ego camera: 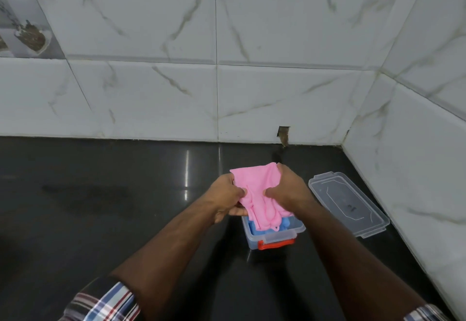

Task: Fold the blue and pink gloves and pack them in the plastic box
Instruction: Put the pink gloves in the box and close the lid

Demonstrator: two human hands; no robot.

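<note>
The pink glove (254,192) is held up above the plastic box (273,236) by both hands. The left hand (228,198) is curled round the glove's left edge, the cloth pinched between thumb and fingers. The right hand (286,188) is closed on the glove's right side, with the thumb pressed into the cloth. The upper part of the glove is stretched between the 2 hands, while its lower part, where the finger shapes can be made out, hangs down as far as the box's opening; whether it touches what lies inside cannot be told.

The blue glove (262,227) is seen inside the box, partly hidden by the hanging pink cloth. The box is clear, is fitted with an orange-red clasp (276,244) on its near end, and is set on the dark, glossy surface (126,194). The clear lid (348,203) is laid flat on the surface just to the right of the box, apart from it.

A wall of white marbled tiles (151,81) is seen behind the surface and along its right side. A plaid sleeve (106,303) is rolled up on the left arm.
</note>
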